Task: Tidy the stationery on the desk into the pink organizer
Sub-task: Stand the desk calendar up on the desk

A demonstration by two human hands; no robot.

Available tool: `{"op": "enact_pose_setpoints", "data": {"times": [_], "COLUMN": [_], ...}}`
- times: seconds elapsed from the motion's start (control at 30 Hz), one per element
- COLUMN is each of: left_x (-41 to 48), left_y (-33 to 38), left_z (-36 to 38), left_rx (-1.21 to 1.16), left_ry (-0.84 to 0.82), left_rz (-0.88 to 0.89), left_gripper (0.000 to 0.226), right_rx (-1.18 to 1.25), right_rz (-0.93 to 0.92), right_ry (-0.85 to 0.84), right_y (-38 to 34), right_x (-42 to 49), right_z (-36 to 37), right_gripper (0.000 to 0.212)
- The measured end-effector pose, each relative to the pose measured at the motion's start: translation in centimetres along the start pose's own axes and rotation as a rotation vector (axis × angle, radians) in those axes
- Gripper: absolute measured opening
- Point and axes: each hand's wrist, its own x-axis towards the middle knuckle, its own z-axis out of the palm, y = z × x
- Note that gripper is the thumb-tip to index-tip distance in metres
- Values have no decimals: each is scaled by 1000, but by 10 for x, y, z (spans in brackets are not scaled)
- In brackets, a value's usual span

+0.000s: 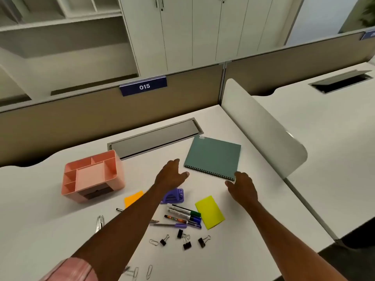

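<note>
Bright, even light; soft shadows; edges bowed, perhaps slightly blurred.

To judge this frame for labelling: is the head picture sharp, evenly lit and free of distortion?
Head view: soft, even light, only faint shadows beside the pink plastic organizer, no glare on the teal spiral notebook; the blue 015 sign is readable; the white shelves at upper left and silver paper clips at the bottom edge look blurred; the wide lens tilts the grey-brown partition.
</note>
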Motion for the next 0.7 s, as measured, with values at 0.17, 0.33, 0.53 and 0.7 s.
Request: {"op": "enact_pose_setpoints", "data": {"times": [0.17, 0.33, 0.53, 0.7], "left_x": [21, 42, 65, 74], "left_y": [7, 9, 12, 10], "left_z": [14, 26, 41, 49], "left_rx": [37, 151, 180, 133], "left_ry": [-7, -4, -1, 30], "left_rz": [-87, -122, -137, -132], "left_gripper": [81, 69, 69, 55], "right_rx": [70, 43, 65, 200], "right_rz": [71, 86, 83, 133], "right_ry": [27, 60, 170, 250], "right_y": [4, 9, 6, 4], "right_x": [6, 8, 10, 14], "right_z": [7, 19, 29, 39], "right_gripper": [38, 43, 44, 46]}}
